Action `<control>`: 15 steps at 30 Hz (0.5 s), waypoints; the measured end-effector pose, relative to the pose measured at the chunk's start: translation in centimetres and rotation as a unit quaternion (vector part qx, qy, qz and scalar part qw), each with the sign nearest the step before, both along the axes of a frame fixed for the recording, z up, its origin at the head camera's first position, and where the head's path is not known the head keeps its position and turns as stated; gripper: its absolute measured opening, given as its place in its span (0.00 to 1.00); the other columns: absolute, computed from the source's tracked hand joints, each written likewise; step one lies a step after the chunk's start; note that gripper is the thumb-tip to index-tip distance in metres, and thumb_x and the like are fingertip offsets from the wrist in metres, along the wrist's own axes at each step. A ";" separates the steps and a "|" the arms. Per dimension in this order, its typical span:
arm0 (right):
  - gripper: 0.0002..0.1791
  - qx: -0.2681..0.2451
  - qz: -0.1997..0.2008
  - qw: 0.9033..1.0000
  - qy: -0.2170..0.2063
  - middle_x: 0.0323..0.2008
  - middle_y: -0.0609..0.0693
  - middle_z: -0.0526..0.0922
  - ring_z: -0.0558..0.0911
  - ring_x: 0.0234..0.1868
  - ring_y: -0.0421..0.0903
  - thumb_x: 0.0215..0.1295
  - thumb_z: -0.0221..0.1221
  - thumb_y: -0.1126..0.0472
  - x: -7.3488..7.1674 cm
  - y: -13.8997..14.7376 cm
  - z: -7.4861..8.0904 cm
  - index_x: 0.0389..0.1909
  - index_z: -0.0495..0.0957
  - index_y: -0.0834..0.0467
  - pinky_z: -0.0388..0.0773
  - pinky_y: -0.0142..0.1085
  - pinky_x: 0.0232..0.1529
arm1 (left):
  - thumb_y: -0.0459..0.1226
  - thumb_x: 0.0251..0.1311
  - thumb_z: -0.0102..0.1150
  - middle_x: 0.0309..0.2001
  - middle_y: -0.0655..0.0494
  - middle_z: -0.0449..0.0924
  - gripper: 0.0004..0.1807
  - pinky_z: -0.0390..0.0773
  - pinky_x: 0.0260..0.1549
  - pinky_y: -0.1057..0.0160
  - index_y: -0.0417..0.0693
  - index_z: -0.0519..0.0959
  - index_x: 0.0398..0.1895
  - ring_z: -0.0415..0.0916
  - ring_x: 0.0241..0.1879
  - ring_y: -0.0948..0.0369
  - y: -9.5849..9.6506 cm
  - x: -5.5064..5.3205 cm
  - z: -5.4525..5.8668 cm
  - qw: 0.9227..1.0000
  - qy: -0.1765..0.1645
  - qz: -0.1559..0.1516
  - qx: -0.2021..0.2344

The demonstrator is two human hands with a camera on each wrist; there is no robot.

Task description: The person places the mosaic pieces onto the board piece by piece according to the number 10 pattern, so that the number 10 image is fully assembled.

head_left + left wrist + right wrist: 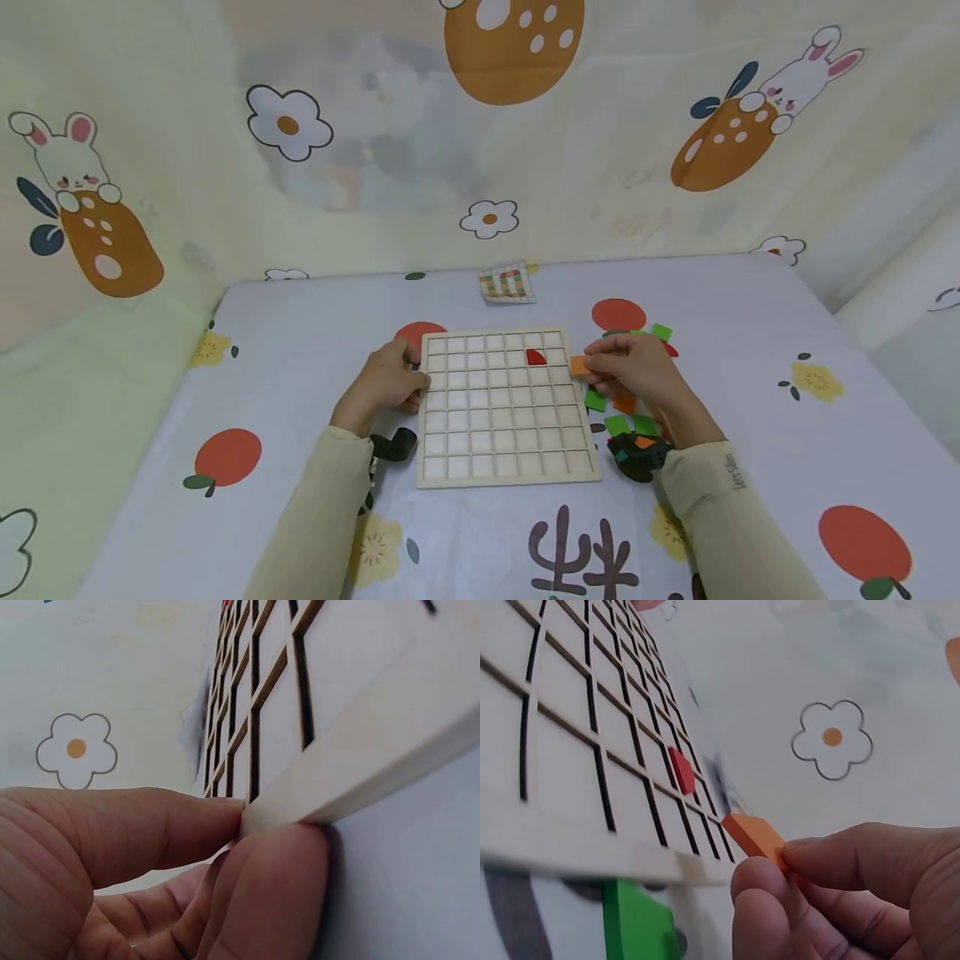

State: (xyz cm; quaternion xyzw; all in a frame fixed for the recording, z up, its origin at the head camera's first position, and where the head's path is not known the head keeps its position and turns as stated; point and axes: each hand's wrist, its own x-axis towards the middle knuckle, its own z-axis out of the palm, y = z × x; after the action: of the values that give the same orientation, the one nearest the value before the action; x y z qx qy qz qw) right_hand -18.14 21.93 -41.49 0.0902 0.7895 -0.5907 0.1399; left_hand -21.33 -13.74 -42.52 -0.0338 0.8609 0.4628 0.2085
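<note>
A: Legible text, head view?
B: One line of small dark lettering (735,472), on the right sleeve cuff (699,468).
A: Orientation and reading?
B: Turned sideways. Opening possibly "Let's"; remainder too small to read.

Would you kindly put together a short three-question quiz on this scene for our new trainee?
1. What does the right hand pinch between thumb and fingers?

2. True or false: the left hand grips the edge of the gridded board.

3. Which colour is the piece lying inside the board's grid?
A) Green
B) Red
C) Blue

Key:
1. An orange piece, held up by the board's right edge.
2. True; the left wrist view shows the thumb and a finger at the rim.
3. B; the red piece sits in a cell toward the far right of the grid.
</note>
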 end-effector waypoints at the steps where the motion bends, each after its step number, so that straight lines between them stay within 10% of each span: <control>1: 0.19 -0.001 0.005 1.000 0.000 0.40 0.54 0.87 0.87 0.33 0.45 0.72 0.65 0.61 -0.3 -0.3 0.0 0.56 0.78 0.70 0.88 0.35 0.39 | 0.31 0.68 0.63 0.30 0.44 0.80 0.14 0.85 0.23 0.64 0.39 0.71 0.51 0.79 0.22 0.58 -0.1 0.0 0.0 1.000 0.002 0.003 -0.002; 15: 0.13 0.009 0.048 0.999 -0.020 0.36 0.57 0.88 0.84 0.28 0.46 0.71 0.66 0.62 -4.4 -5.0 0.0 0.50 0.82 0.66 0.86 0.34 0.32 | 0.30 0.66 0.67 0.33 0.45 0.79 0.16 0.86 0.25 0.63 0.38 0.73 0.52 0.81 0.24 0.58 -0.5 0.2 -0.2 1.000 0.008 0.014 0.020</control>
State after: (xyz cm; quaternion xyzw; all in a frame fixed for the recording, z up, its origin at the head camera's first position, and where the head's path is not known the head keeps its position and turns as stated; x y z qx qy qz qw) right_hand -22.54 16.96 -41.47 0.0657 0.7949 -0.5747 0.1831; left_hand -21.10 -14.20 -42.73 -0.0377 0.8527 0.4830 0.1956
